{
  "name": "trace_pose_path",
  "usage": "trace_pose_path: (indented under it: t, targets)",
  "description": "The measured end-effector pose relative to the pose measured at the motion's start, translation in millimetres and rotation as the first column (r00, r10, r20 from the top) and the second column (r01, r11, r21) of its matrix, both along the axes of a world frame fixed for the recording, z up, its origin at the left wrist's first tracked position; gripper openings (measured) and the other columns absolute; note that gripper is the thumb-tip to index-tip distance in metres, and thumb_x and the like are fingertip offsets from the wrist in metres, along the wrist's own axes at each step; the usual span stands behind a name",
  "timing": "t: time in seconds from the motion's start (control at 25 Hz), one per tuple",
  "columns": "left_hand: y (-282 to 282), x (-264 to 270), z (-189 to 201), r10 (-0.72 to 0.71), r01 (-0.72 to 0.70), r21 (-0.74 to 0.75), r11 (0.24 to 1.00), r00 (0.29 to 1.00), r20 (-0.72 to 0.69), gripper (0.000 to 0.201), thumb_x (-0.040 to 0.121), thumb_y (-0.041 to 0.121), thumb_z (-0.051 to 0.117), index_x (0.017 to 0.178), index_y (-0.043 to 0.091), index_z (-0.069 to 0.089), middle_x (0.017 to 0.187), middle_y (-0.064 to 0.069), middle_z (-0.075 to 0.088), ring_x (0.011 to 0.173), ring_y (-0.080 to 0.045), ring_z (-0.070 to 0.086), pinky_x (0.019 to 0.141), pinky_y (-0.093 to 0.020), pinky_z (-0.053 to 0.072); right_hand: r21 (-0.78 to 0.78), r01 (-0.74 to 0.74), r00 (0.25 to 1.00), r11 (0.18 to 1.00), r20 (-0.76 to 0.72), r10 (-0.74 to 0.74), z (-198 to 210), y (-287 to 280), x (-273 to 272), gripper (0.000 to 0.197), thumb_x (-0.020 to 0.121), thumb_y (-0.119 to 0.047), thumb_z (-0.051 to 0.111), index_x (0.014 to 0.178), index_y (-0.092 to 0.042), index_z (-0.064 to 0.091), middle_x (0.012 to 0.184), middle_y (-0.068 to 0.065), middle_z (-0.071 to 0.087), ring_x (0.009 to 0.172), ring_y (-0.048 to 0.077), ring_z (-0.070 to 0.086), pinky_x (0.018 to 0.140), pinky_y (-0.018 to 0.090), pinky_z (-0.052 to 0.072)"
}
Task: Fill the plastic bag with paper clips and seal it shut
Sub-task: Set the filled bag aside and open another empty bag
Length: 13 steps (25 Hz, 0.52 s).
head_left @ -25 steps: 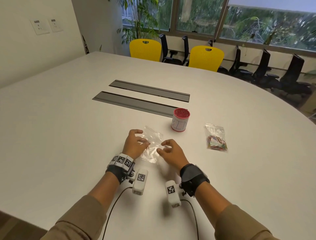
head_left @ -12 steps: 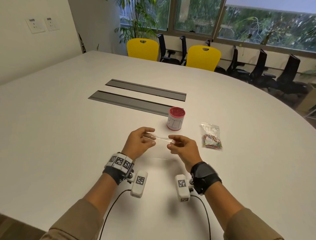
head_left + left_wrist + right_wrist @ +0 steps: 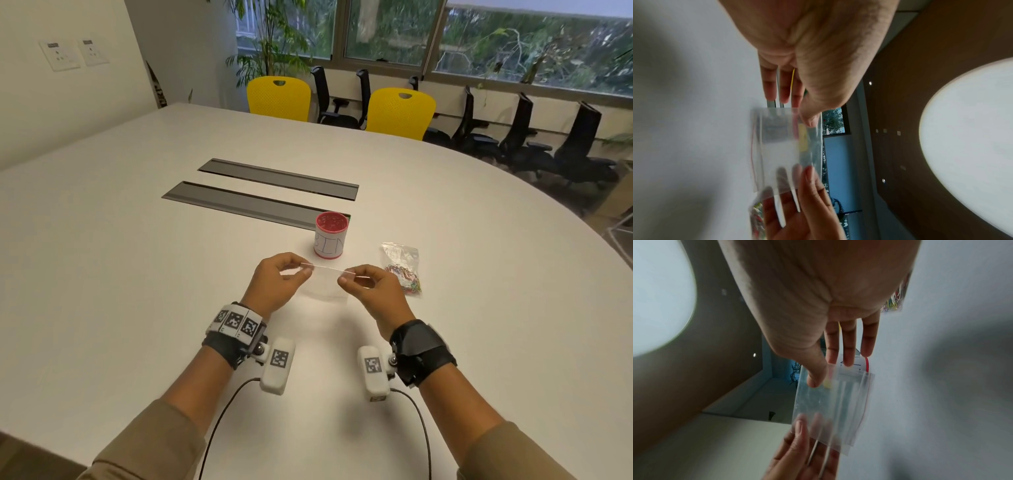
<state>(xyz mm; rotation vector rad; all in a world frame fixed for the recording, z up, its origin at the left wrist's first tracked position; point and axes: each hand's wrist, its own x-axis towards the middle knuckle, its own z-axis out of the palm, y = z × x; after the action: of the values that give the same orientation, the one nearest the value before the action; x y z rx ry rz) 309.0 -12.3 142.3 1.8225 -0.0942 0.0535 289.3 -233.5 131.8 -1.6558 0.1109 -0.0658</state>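
Note:
Both hands hold a small clear plastic bag up above the white table, stretched between them by its top edge. My left hand pinches the left corner; the thumb lies on the film of the bag. My right hand pinches the right corner, its thumb pressed on the bag. The bag looks empty and has a thin red line near one edge. A second small bag with coloured paper clips lies on the table just right of my right hand.
A red cup with a white label stands just behind the hands. Two grey cable hatches are set into the table farther back. Yellow chairs and black chairs stand along the far edge under the windows.
The bag lay crumpled on the table under both hands a second ago. The hands have lifted it, moved apart and pulled it taut by its top edge.

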Motion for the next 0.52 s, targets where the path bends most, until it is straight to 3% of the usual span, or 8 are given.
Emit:
trace_pose_path:
  t: [0.08, 0.16, 0.24, 0.32, 0.4, 0.52]
  targets:
    - [-15, -5, 6, -0.039, 0.034, -0.117, 0.993, 0.998, -0.042, 0.008, 0.100, 0.014, 0.070, 0.106, 0.009, 0.074, 0.107, -0.007, 0.081, 0.101, -0.024, 0.079, 0.091, -0.035, 0.060, 0.082, -0.018, 1.000, 0.996, -0.006, 0.018, 5, -9, 0, 0.019, 0.090, -0.011, 0.082, 0.102, 0.001, 0.073, 0.107, 0.017, 0.080, 0.093, 0.019, 0.075, 0.084, 0.032, 0.054]
    - [-29, -12, 13, -0.082, 0.062, -0.192, 0.980, 0.992, -0.099, 0.013, 0.102, 0.011, 0.067, 0.113, 0.004, 0.070, 0.103, -0.013, 0.082, 0.091, -0.033, 0.081, 0.082, -0.040, 0.062, 0.145, -0.043, 0.999, 0.988, -0.013, 0.045, 9, -16, -2, 0.020, 0.095, -0.007, 0.075, 0.107, 0.007, 0.067, 0.103, 0.023, 0.079, 0.088, 0.028, 0.079, 0.077, 0.034, 0.058]
    - [-39, -19, 16, -0.115, 0.082, -0.211, 0.974, 0.982, -0.149, 0.022, 0.096, 0.006, 0.073, 0.118, 0.005, 0.069, 0.102, -0.019, 0.081, 0.089, -0.039, 0.081, 0.079, -0.043, 0.065, 0.178, -0.040, 0.998, 0.983, -0.038, 0.048, 12, -24, -7, 0.015, 0.098, -0.007, 0.072, 0.108, 0.002, 0.065, 0.094, 0.020, 0.080, 0.081, 0.030, 0.079, 0.071, 0.036, 0.060]
    - [-48, -25, 18, -0.117, 0.078, -0.228, 0.971, 0.980, -0.162, 0.031, 0.089, 0.002, 0.080, 0.119, 0.007, 0.071, 0.103, -0.024, 0.079, 0.090, -0.043, 0.079, 0.075, -0.041, 0.066, 0.169, -0.022, 0.997, 0.985, -0.066, 0.034, 13, -34, -13, 0.018, 0.096, -0.011, 0.075, 0.109, -0.002, 0.066, 0.087, 0.011, 0.081, 0.074, 0.026, 0.075, 0.073, 0.044, 0.062]
    - [-55, -27, 17, -0.071, 0.035, -0.227, 0.973, 0.986, -0.152, 0.033, 0.086, 0.001, 0.083, 0.117, 0.007, 0.073, 0.101, -0.025, 0.078, 0.086, -0.040, 0.080, 0.069, -0.038, 0.068, 0.190, -0.052, 0.993, 0.980, -0.095, 0.071, 15, -45, -17, 0.030, 0.093, -0.011, 0.079, 0.116, -0.001, 0.064, 0.089, 0.010, 0.080, 0.074, 0.025, 0.074, 0.080, 0.053, 0.063]
    - [-69, -33, 17, 0.006, -0.041, -0.267, 0.963, 0.991, -0.131, 0.036, 0.085, -0.001, 0.084, 0.117, 0.007, 0.071, 0.094, -0.021, 0.078, 0.079, -0.030, 0.080, 0.067, -0.036, 0.068, 0.252, -0.138, 0.981, 0.958, -0.096, 0.167, 20, -56, -24, 0.048, 0.085, -0.005, 0.086, 0.126, -0.004, 0.060, 0.092, 0.016, 0.074, 0.082, 0.034, 0.078, 0.079, 0.053, 0.066]
